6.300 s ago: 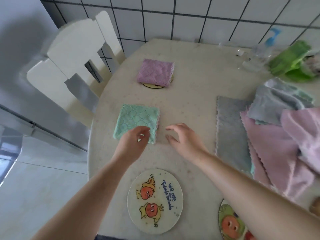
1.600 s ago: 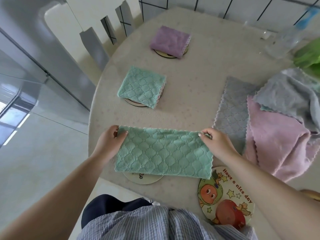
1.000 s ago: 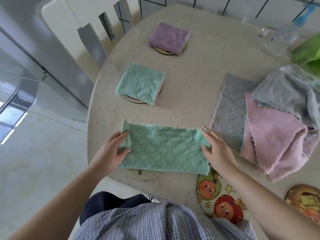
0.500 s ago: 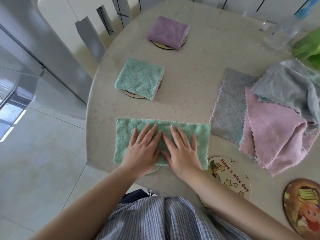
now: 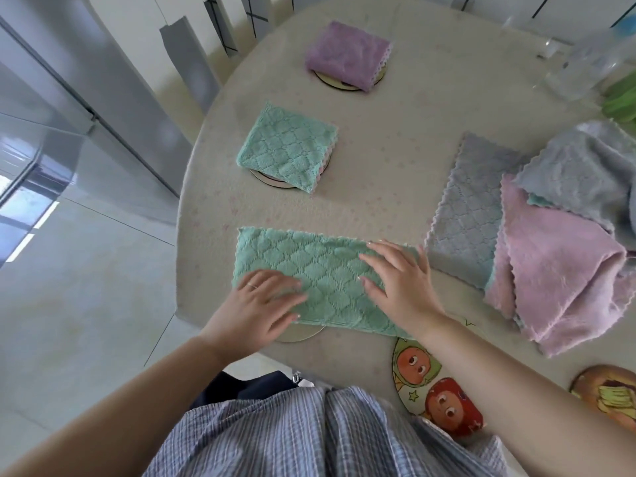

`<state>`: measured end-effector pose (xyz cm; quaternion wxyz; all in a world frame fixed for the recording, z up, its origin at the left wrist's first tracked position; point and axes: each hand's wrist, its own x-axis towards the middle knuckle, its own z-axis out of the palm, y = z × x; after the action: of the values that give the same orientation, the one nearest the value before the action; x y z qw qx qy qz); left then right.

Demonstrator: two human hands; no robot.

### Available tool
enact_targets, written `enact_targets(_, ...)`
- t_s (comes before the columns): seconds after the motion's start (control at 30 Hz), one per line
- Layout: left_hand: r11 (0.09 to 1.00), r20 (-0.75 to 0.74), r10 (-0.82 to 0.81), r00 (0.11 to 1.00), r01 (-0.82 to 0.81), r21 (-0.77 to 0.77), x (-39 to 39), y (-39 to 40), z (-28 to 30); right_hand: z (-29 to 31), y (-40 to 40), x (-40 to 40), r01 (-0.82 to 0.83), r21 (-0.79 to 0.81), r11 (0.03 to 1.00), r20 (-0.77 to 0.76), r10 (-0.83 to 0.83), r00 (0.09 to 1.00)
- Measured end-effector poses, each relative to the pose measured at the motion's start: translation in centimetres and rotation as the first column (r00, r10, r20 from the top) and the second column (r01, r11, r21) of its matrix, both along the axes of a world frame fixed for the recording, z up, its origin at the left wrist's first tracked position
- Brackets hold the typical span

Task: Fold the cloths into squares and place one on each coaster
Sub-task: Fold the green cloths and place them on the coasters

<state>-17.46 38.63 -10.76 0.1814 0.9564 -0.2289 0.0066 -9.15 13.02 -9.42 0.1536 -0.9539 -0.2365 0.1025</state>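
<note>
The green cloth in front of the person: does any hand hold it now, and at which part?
Neither grips it. The left hand and right hand lie flat on the half-folded green cloth.

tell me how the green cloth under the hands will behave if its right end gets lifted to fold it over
The green cloth looks plush and lies flat in a doubled strip, so it will probably flop and drape, not hold shape. The left hand pressing it should pin that end. The layers may slip apart, since only the right hand rests there.
</note>
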Motion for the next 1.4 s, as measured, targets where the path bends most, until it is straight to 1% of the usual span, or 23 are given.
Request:
enact_targets(0.07, 0.997, -0.008, -0.052, 0.999, 0.052, -0.062, -0.4, -1.8, 0.1, 0.4, 2.5, 2.0, 0.016, 0.102, 0.995, -0.043, -0.012, 0.999)
enact_targets(0.13, 0.997, -0.051, -0.029, 0.998, 0.025, -0.078, -0.6, -2.9, 0.0, 0.6, 4.6, 3.7, 0.025, 0.103, 0.994, -0.104, -0.014, 0.995)
enact_targets(0.33, 0.989, -0.095, 0.096, 0.991, -0.106, -0.104, -0.9, -3.9, -0.5, 0.5, 7.1, 6.8, 0.029, -0.110, 0.994, -0.204, -0.051, 0.978)
enact_targets(0.4, 0.984, -0.098, 0.122, 0.988, -0.133, -0.120, -1.0, -4.1, -0.5, 0.5, 7.3, 7.1, 0.014, -0.155, 0.988, -0.233, -0.050, 0.971)
enact_targets(0.47, 0.979, -0.101, 0.142, 0.985, -0.155, -0.133, -0.9, -4.3, -0.3, 0.5, 7.3, 7.1, -0.020, -0.161, 0.987, -0.248, -0.020, 0.969)
enact_targets(0.53, 0.978, -0.095, 0.143, 0.985, -0.155, -0.137, -0.8, -4.4, 0.1, 0.8, 7.0, 7.0, -0.045, -0.102, 0.994, -0.256, 0.017, 0.967)
enact_targets(0.63, 0.973, -0.068, 0.163, 0.984, -0.172, -0.152, -1.0, -4.1, 1.3, 2.6, 5.8, 6.7, -0.026, 0.066, 0.997, -0.320, 0.046, 0.946)
enact_targets(0.7, 0.961, -0.039, 0.208, 0.977, -0.211, -0.178, -1.2, -3.7, 2.4, 4.3, 4.7, 6.2, 0.023, 0.171, 0.985, -0.357, 0.040, 0.933)
enact_targets(0.77, 0.934, -0.023, 0.266, 0.964, -0.264, -0.241, -1.4, -3.3, 3.5, 5.8, 3.4, 5.7, 0.104, 0.249, 0.963, -0.365, -0.006, 0.931)
enact_targets(0.83, 0.867, -0.066, 0.340, 0.938, -0.340, -0.366, -1.6, -3.1, 4.4, 7.0, 2.2, 4.9, 0.192, 0.307, 0.932, -0.385, -0.064, 0.921)
enact_targets(0.9, 0.747, -0.182, 0.407, 0.895, -0.441, -0.498, -1.7, -3.4, 4.9, 7.8, 1.2, 3.8, 0.284, 0.353, 0.892, -0.455, -0.101, 0.885)
enact_targets(0.93, 0.671, -0.277, 0.425, 0.862, -0.506, -0.543, -1.6, -3.8, 5.1, 8.0, 0.8, 3.1, 0.323, 0.365, 0.873, -0.496, -0.111, 0.861)
enact_targets(0.97, 0.567, -0.413, 0.421, 0.807, -0.590, -0.575, -1.3, -4.3, 5.1, 8.1, 0.4, 2.2, 0.356, 0.372, 0.857, -0.536, -0.115, 0.837)
enact_targets(1.0, 0.431, -0.557, 0.379, 0.739, -0.674, -0.600, -1.0, -4.9, 5.2, 8.0, 0.1, 1.3, 0.388, 0.376, 0.842, -0.570, -0.119, 0.813)
enact_targets(1.03, 0.294, -0.670, 0.305, 0.677, -0.736, -0.610, -0.7, -5.3, 5.4, 8.0, -0.3, 0.4, 0.412, 0.381, 0.828, -0.596, -0.120, 0.794)
enact_targets(1.07, 0.186, -0.744, 0.211, 0.634, -0.774, -0.606, -0.5, -5.7, 5.4, 8.0, -0.6, -0.3, 0.429, 0.375, 0.822, -0.613, -0.127, 0.780)
enact_targets(1.1, 0.152, -0.777, 0.134, 0.615, -0.787, -0.597, -0.4, -5.9, 5.5, 8.2, -0.9, -1.1, 0.439, 0.359, 0.823, -0.625, -0.138, 0.769)
enact_targets(1.13, 0.185, -0.780, 0.085, 0.619, -0.780, -0.599, -0.3, -6.1, 5.6, 8.4, -1.2, -1.8, 0.439, 0.347, 0.829, -0.632, -0.140, 0.762)
enact_targets(1.17, 0.263, -0.763, 0.065, 0.643, -0.748, -0.609, -0.3, -6.3, 5.7, 8.7, -1.6, -2.3, 0.424, 0.347, 0.836, -0.626, -0.130, 0.769)
enact_targets(1.23, 0.454, -0.664, 0.066, 0.745, -0.615, -0.645, 0.3, -6.4, 6.2, 9.2, -2.2, -3.1, 0.375, 0.390, 0.841, -0.561, -0.106, 0.821)
enact_targets(1.27, 0.517, -0.595, 0.067, 0.801, -0.538, -0.666, 0.7, -6.4, 6.6, 9.3, -2.5, -3.3, 0.364, 0.429, 0.827, -0.517, -0.105, 0.850)
enact_targets(1.33, 0.577, -0.493, 0.074, 0.867, -0.440, -0.688, 1.9, -6.4, 7.3, 9.1, -2.9, -3.4, 0.369, 0.496, 0.786, -0.460, -0.123, 0.880)
enact_targets(1.4, 0.626, -0.487, 0.084, 0.870, -0.426, -0.653, 3.1, -6.1, 6.8, 8.3, -3.0, -3.6, 0.386, 0.520, 0.761, -0.431, -0.157, 0.889)
